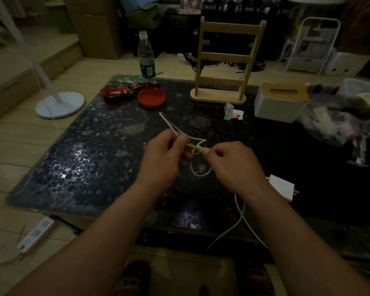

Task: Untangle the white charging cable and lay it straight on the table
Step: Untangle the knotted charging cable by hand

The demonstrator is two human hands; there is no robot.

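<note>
The white charging cable (169, 122) is bunched over the middle of the dark speckled table (83, 159). A folded loop of it points away to the far left, and a round loop (200, 173) rests on the table between my hands. My left hand (162, 159) pinches the bundle where a yellowish tie (193, 147) wraps it. My right hand (233, 165) pinches the other end of that tie and cable. More white cable (240, 218) trails off the near table edge by my right forearm.
A white charger plug (281, 189) lies right of my right wrist. Further back stand a red lid (151, 97), snack packets (120, 91), a plastic bottle (146, 56), a wooden rack (220, 60), a white tissue box (282, 101) and a plastic bag (338, 122). A power strip (35, 235) lies on the floor.
</note>
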